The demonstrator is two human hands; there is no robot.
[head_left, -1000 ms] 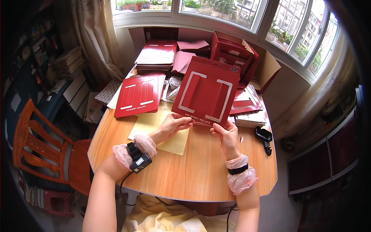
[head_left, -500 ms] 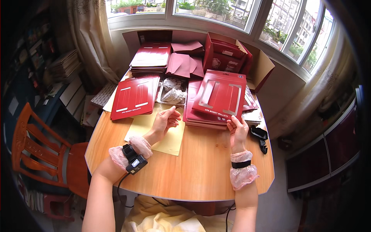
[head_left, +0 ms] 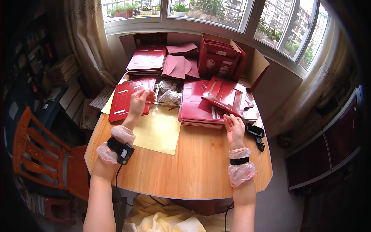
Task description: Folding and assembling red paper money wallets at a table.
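Left hand is raised over the far-left part of the round wooden surface. Its fingers are loosely curled, not closed on anything that can be made out; the fingertips are seen above the edge of a flat red folder lying on the surface. Whether the folder is touched cannot be told. A clear tray of small packets sits just beside that hand, to its right.

Right hand is laid near the right rim of the surface, palm up and fingers spread, nothing held. Its fingertips are placed just at the near edge of a stack of red folders. On top of that stack a tilted red folder with cut-out slots is set. A small black tool lies just beside the right hand, to its right.

A yellow sheet is spread on the surface between the two hands. A black strap with a small device is worn on the left wrist, a black band on the right; both wrists are covered by clear plastic cuffs.

Farther back: another stack of red folders, loose dark-red sheets, and an open cardboard box of red items under the window.
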